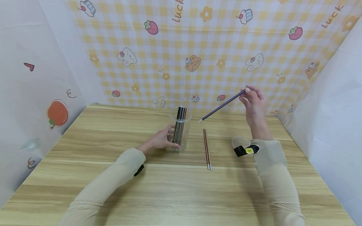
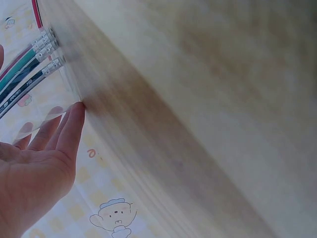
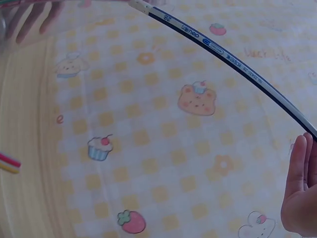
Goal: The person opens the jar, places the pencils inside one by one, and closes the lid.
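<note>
My left hand (image 1: 162, 138) holds a clear plastic cup (image 1: 185, 135) round its lower side, thumb across the front. Several pencils (image 1: 178, 130) stand in the cup; in the left wrist view their eraser ends (image 2: 52, 64) sit at its bottom. To the right and higher up, my right hand (image 1: 254, 105) pinches a dark blue pencil (image 1: 222, 105) near one end. That pencil slants down to the left, its white eraser end in the air right of the cup's rim. In the right wrist view the pencil (image 3: 218, 49) shows printed lettering.
A red pencil and a yellowish pencil (image 1: 207, 150) lie side by side on the wooden table (image 1: 175, 194), right of the cup. A yellow checked cloth (image 1: 169, 47) hangs behind the table, with white sheets (image 1: 34, 78) at both sides.
</note>
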`<state>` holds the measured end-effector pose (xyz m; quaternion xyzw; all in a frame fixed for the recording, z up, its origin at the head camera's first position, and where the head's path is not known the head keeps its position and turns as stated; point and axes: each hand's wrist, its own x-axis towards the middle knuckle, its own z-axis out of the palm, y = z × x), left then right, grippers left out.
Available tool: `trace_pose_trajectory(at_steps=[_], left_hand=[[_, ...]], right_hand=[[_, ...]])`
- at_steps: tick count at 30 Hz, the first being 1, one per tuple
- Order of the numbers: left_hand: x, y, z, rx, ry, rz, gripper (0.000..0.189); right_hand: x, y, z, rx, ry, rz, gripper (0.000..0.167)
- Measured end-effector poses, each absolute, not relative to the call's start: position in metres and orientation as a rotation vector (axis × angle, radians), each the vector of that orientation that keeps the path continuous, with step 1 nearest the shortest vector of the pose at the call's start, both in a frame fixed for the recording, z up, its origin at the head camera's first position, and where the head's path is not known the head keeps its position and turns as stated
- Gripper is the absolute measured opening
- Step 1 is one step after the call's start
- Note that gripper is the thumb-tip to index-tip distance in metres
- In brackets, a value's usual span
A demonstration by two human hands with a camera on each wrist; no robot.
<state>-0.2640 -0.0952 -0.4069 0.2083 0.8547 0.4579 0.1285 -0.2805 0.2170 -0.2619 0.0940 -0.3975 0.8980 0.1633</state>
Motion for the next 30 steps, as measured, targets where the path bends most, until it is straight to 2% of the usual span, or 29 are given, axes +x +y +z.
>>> trace_pose_trajectory(at_steps=[11,26,30], left_hand=[[-0.263,-0.095,-0.404,0.585,2.477,1.335,0.088],[-0.262,-0.096,-0.403,0.586,2.473,1.329,0.087],[-0.262,-0.095,-0.404,0.598,2.477,1.330,0.086]], right_hand=[[-0.268,0.201,-0.243,0.314,-0.920,2.588,0.007],[-0.262,0.162,-0.252,0.464,-1.281,2.491,0.006],[-0.261,0.152,-0.256,0.487,-1.399,2.427,0.012]])
